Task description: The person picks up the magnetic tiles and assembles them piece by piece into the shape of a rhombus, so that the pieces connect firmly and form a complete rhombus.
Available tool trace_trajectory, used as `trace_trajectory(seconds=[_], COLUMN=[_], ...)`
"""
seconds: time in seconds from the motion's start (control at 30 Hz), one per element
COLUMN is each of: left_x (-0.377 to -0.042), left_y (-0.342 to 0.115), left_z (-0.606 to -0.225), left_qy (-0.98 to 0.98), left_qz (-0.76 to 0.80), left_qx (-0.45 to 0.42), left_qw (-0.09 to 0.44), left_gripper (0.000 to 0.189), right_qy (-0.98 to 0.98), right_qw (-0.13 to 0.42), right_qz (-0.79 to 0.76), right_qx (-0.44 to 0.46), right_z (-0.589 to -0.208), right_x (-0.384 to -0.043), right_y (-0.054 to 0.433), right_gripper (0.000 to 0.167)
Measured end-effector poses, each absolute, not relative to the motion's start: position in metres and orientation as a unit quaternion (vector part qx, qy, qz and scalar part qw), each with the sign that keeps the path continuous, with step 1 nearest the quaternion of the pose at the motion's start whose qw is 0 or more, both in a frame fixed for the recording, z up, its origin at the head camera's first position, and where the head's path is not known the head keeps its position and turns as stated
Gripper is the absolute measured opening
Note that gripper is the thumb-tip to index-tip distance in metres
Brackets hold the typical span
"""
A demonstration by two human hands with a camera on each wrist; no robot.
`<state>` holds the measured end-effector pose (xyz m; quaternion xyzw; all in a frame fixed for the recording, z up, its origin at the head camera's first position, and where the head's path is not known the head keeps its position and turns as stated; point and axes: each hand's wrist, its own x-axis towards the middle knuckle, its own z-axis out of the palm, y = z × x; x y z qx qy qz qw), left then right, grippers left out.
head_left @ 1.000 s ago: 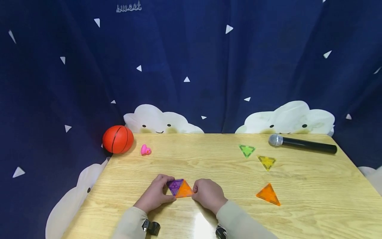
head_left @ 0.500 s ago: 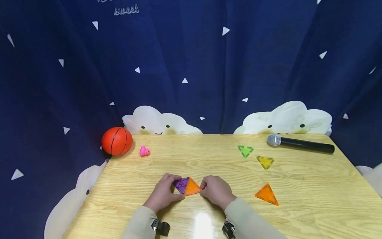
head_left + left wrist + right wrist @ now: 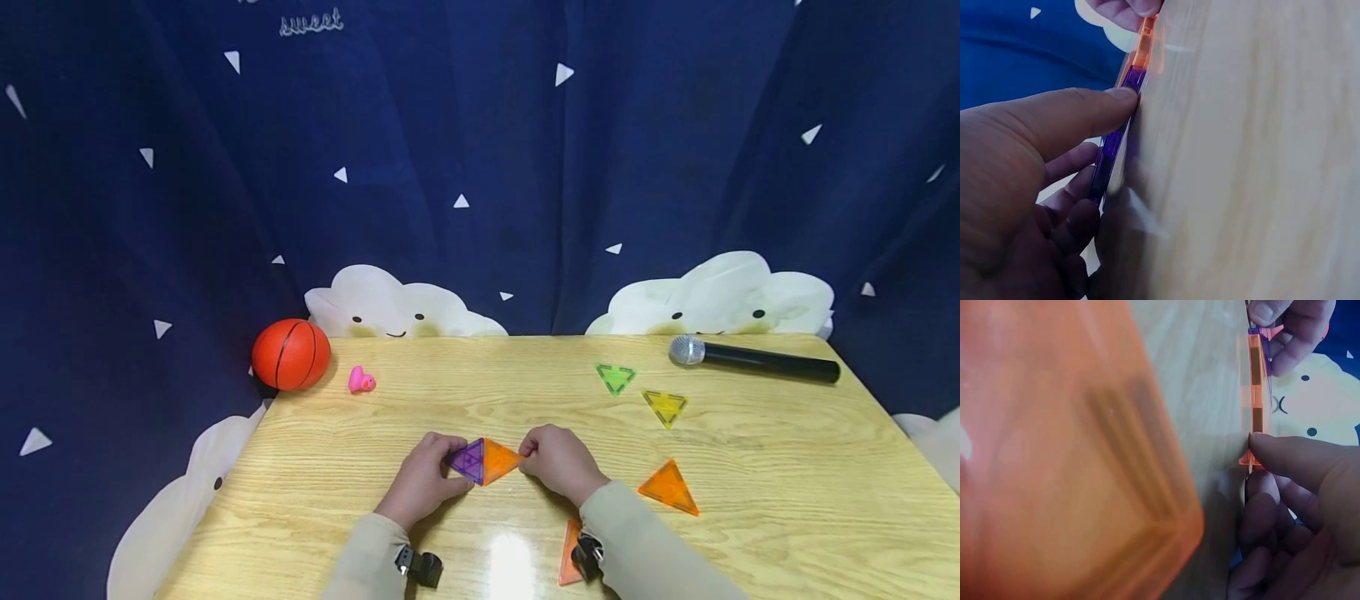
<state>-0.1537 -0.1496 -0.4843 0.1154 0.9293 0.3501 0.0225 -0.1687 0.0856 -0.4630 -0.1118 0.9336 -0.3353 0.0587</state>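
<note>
A purple triangular magnetic tile lies edge to edge with an orange triangular magnetic tile at the front middle of the table. My left hand grips the purple tile between thumb and fingers at its left side. In the left wrist view the thumb rests along the edge of the purple tile. My right hand pinches the far right corner of the orange tile. Seen from the right wrist, thumb and curled index finger meet at the end of the orange tile.
Another orange tile sits by the right wrist, partly hidden by the wrist camera. Rightward lie an orange tile, a yellow one and a green one. Farther back are a microphone, pink duck and red ball.
Both hands have shifted right and slightly away with the joined tiles, which have turned so their shared edge points straight ahead. An orange tile beside the right wrist has come into view.
</note>
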Motion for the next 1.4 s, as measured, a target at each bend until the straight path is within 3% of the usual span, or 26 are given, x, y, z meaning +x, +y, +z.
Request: trace_trajectory(seconds=[0.33, 0.73, 1.4], left_x=[-0.154, -0.159, -0.161], left_y=[-0.145, -0.142, -0.147], left_z=[-0.485, -0.488, -0.486], left_qy=[0.935, 0.936, 0.928], left_qz=[0.333, 0.336, 0.360], left_qx=[0.124, 0.105, 0.097], left_qw=[-0.004, 0.002, 0.007], left_gripper=[0.046, 0.040, 0.036], right_qy=[0.922, 0.902, 0.852], right_qw=[0.070, 0.095, 0.174], right_qz=[-0.371, -0.418, -0.478], right_qx=[-0.085, -0.050, -0.124], right_z=[-0.462, -0.468, -0.445], right_x=[-0.174, -0.159, -0.122], right_y=[0.095, 0.120, 0.153], right_gripper=[0.010, 0.018, 0.033])
